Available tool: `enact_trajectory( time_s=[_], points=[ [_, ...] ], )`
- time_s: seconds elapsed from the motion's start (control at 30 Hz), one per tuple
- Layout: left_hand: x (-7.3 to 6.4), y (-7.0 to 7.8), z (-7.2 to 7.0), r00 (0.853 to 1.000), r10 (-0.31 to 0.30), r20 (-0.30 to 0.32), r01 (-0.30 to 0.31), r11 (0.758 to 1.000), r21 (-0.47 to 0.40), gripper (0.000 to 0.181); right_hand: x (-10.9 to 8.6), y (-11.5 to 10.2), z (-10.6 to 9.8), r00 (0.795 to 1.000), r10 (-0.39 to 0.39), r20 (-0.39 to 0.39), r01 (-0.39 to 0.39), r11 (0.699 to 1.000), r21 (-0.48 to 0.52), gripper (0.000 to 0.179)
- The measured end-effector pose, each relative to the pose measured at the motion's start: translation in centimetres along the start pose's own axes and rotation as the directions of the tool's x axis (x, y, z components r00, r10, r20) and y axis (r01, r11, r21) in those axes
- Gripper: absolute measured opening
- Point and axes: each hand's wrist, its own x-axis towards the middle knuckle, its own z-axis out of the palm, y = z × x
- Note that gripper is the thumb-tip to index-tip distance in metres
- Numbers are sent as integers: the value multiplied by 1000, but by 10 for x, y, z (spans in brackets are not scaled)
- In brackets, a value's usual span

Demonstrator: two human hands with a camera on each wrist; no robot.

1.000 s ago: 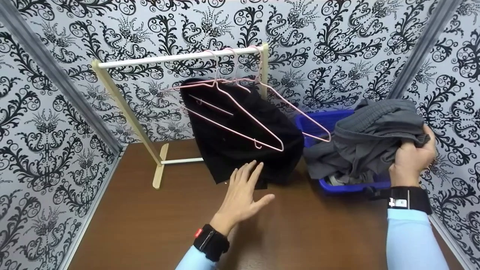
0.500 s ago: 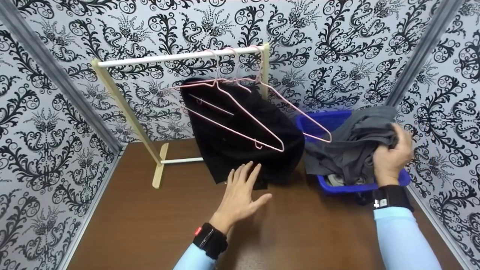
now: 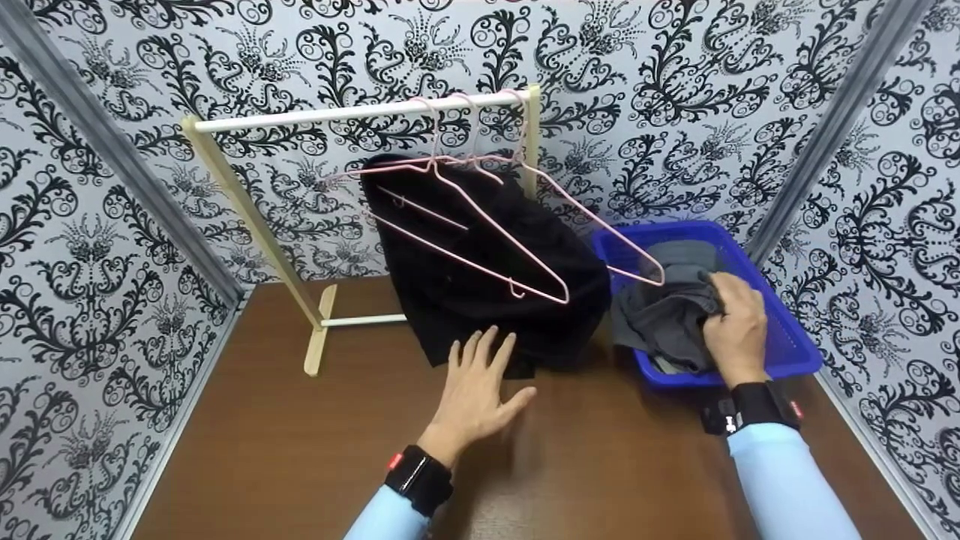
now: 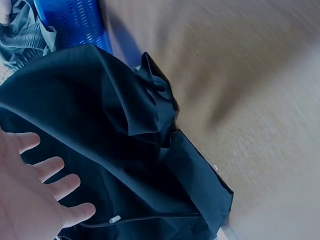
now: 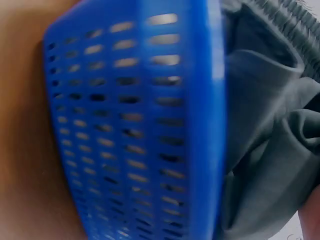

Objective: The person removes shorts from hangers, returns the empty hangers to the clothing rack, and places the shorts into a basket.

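My right hand point(image 3: 737, 330) grips a bunched grey elastic-waist garment point(image 3: 664, 319) at the blue plastic basket point(image 3: 784, 319). The garment lies partly in the basket and drapes over its left and front rim. Its gathered waistband point(image 5: 300, 30) shows in the right wrist view beside the perforated basket wall point(image 5: 125, 125). My left hand point(image 3: 474, 397), fingers spread and holding nothing, hovers by the lower edge of a black garment point(image 3: 480, 300). Whether it touches the cloth I cannot tell. A thin cord with a pale tip point(image 4: 115, 219) runs along the black garment in the left wrist view.
A wooden rack with a white rail point(image 3: 322, 114) stands at the back on the brown table point(image 3: 300, 450). Several pink hangers point(image 3: 499, 225) hang at its right end, in front of the black garment. Patterned walls point(image 3: 97, 247) enclose the table.
My right hand has brought the grey garment left and down into the basket, uncovering the basket's right side. The left hand has barely shifted; rack, hangers and black garment stay put.
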Motion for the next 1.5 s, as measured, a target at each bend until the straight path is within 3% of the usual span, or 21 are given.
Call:
enact_trajectory(
  time_s=[0.13,0.27,0.37,0.47,0.63,0.77,0.83,1.03,1.13,1.2,1.27,1.33,1.43,1.5],
  points=[
    [-1,-2,2,1000,-12,8,12,999,32,84,-6,-3,7,996,-34,84,35,999,-11,51],
    [-3,-2,1,1000,-11,3,11,999,34,85,-12,-5,12,979,-20,201,28,999,-40,55],
    [-4,-2,1,1000,-7,-2,7,1000,29,86,-19,-6,13,954,22,298,2,997,-81,54],
    [-5,-2,0,1000,-12,-1,12,1000,28,85,-23,-5,12,911,85,402,-32,990,-137,51],
    [-5,-3,-1,999,-32,9,32,999,29,84,-23,-5,12,809,181,559,-74,975,-208,48],
    [-6,-3,0,1000,-29,8,29,999,28,84,-21,-5,14,726,208,655,-50,966,-252,48],
    [-7,-3,0,1000,-29,10,29,999,32,84,-21,-5,15,674,241,698,-38,955,-293,50],
    [-10,-5,0,999,-38,6,38,998,50,85,-18,-10,15,483,372,793,8,903,-429,54],
    [-12,-7,-1,999,-41,3,41,998,41,85,-15,-14,13,406,391,826,20,900,-436,57],
    [-13,-9,-2,999,-44,4,44,998,34,84,-13,-17,11,369,402,838,1,901,-433,61],
    [-14,-10,-3,999,-50,9,50,998,33,84,-12,-21,9,355,412,839,-35,903,-429,65],
    [-15,-12,-4,999,-51,6,51,998,34,84,-10,-25,7,364,416,834,-63,904,-423,68],
    [-16,-13,-6,998,-56,4,56,998,40,85,-5,-32,2,414,404,816,-72,908,-413,68],
    [-16,-14,-8,998,-56,-1,56,998,41,84,0,-40,-2,460,389,798,-57,910,-411,66]
  ],
)
